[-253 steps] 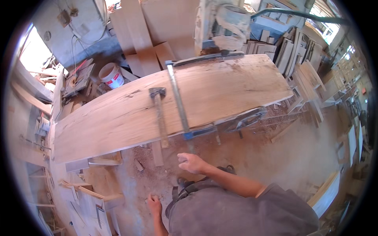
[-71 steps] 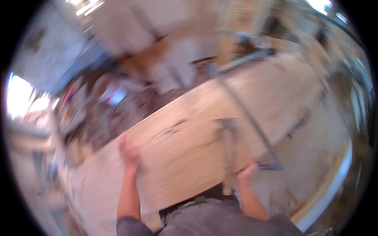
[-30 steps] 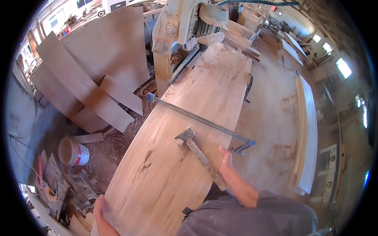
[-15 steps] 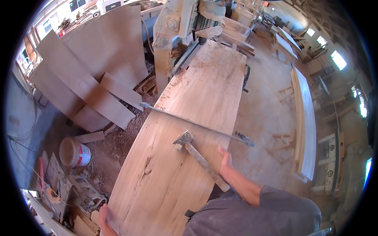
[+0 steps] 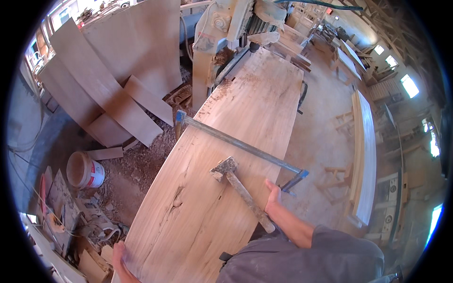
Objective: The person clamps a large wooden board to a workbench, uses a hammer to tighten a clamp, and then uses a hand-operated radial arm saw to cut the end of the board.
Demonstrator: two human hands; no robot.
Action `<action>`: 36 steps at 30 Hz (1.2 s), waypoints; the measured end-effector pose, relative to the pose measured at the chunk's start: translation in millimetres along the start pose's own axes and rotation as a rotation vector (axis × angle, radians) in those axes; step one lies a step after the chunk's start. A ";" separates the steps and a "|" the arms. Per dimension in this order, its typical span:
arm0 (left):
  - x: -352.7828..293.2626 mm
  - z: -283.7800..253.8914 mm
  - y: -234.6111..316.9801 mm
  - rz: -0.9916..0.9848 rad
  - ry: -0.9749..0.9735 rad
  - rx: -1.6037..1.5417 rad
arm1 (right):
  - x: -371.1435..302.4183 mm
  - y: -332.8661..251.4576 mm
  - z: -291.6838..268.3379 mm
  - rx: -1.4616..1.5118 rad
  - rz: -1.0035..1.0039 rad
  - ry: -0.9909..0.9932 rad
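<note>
Wooden slab (image 5: 198,165), pale tan and dark-cracked, slants from lower left to upper centre; left hand (image 5: 119,254) and right hand (image 5: 273,195) touch opposite edges, whether gripping I can't tell.

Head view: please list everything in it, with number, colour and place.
Wooden slab: 1, light brown, centre
Hammer: 1, grey and brown, lying on slab
Bar clamp: 1, grey with blue ends, across slab
Machine: 1, cream, beside slab's far left edge
Panels: several, tan, upper left
Bucket: 1, brown, white and red, left of slab
Long boards: count unclear, white and tan, right
Scrap pieces: many, brown, lower left
Windows: several, white, background
Shirt: 1, grey, bottom
Left hand: 1, bare, at slab's near left edge
Right hand: 1, bare, at slab's right edge
</note>
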State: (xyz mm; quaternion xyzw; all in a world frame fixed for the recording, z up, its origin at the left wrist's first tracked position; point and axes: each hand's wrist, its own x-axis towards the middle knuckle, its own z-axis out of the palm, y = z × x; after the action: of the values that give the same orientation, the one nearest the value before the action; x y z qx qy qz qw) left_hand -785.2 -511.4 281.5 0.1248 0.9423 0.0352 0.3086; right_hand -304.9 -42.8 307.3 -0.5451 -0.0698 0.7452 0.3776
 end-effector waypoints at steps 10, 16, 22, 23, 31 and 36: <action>-18.4 -14.6 37.7 0.066 0.016 0.007 | 11.5 -0.2 -4.3 -0.005 -0.007 -0.018; -4.8 -2.2 20.0 0.163 0.051 0.126 | -2.1 -8.6 17.1 -0.020 0.002 -0.001; -31.7 -10.7 110.2 0.517 0.334 -0.109 | 10.0 -12.2 6.0 0.009 0.015 -0.071; -32.2 -11.4 134.3 0.474 0.245 -0.301 | 15.4 -12.2 1.0 0.014 0.022 -0.082; 62.9 31.4 109.8 0.115 0.152 -0.086 | 31.0 -47.7 3.8 -0.094 0.215 -0.088; 94.0 40.8 129.3 0.092 0.006 -0.187 | 109.8 -60.2 -15.1 -0.120 0.131 -0.145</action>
State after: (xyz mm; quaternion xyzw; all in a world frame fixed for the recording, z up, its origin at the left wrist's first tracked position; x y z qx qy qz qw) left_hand -806.6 -362.7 213.2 0.1383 0.9291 0.1373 0.3142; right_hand -275.8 65.1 248.9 -0.5147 -0.1059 0.8003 0.2887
